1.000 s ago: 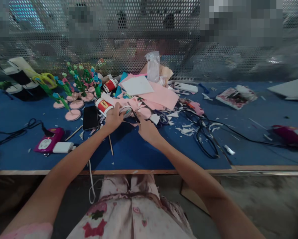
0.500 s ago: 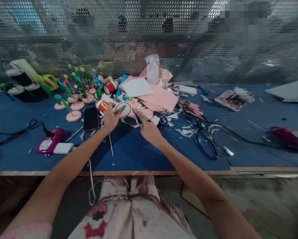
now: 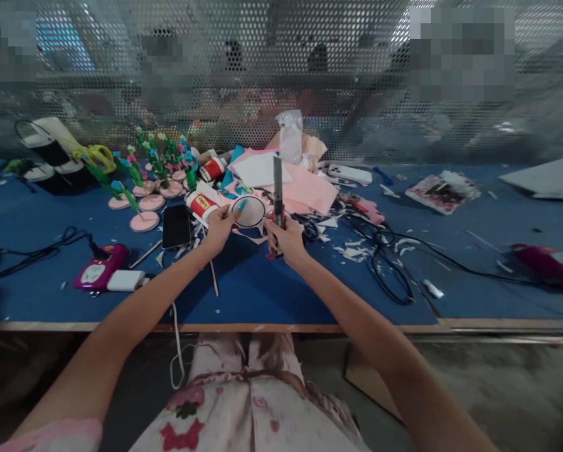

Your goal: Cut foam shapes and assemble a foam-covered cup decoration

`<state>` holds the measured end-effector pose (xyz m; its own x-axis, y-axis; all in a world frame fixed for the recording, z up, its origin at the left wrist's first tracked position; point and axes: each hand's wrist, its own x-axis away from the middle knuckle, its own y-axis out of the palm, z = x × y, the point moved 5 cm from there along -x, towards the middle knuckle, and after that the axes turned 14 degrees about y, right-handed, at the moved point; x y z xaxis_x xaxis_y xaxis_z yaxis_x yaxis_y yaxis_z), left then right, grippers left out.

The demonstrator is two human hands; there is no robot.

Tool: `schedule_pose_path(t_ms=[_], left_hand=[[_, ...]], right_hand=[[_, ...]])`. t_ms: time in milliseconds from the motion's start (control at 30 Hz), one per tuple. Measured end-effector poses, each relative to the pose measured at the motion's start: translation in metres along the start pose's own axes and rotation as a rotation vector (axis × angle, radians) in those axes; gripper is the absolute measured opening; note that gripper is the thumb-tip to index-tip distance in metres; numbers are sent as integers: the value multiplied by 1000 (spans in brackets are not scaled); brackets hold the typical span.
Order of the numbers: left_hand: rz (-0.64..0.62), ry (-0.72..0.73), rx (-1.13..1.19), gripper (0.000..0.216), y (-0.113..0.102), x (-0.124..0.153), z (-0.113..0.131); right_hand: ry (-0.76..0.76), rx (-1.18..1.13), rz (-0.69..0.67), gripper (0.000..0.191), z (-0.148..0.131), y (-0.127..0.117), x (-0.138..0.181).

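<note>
My left hand pinches a pale round disc with a black outline at its left edge, with the thumb on top. My right hand is closed around what look like red-handled scissors, their dark blade part pointing up, just right of the disc. A red loop shows below the fingers. Beside my left hand lies a red and white roll. Behind both hands is a pile of pink paper and a white sheet.
On the left stand several craft flowers on pink round bases, a black phone and a purple device with a cable. To the right are paper scraps, a white phone and black cable. Perforated metal rises behind.
The disc and my left hand have shifted right. My right hand has moved slightly right, and the scissors now point upward away from the disc.
</note>
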<state>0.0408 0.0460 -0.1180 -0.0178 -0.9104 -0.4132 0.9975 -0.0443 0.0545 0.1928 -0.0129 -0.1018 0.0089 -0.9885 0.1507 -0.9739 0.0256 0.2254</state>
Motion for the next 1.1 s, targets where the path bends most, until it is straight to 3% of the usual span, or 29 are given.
schedule_pose_path(t_ms=[167, 333, 467, 567, 700, 833, 900, 1033, 1100], left_hand=[[-137, 33, 28, 45, 7, 1, 1], [-14, 97, -112, 55, -2, 0, 3], [-16, 165, -207, 43, -3, 1, 7], [-15, 223, -308, 48, -3, 4, 10], [28, 196, -413, 55, -8, 4, 12], [-195, 262, -527, 57, -2, 2, 24], [-254, 271, -515, 54, 0, 1, 25], [-124, 177, -271, 48, 3, 3, 10], [-150, 147, -142, 46, 11, 6, 0]], right_hand=[[8, -105, 55, 32, -6, -10, -3], [81, -133, 13, 31, -5, -6, -2], [155, -107, -46, 30, 4, 0, -1], [221, -82, -52, 31, 12, 2, -3], [119, -98, 33, 34, 7, -4, -4], [70, -115, 7, 44, -2, -8, -2], [83, -100, 0, 39, -4, -8, -2], [121, -177, -6, 29, -2, -5, -3], [135, -225, -4, 28, 1, -3, -5]])
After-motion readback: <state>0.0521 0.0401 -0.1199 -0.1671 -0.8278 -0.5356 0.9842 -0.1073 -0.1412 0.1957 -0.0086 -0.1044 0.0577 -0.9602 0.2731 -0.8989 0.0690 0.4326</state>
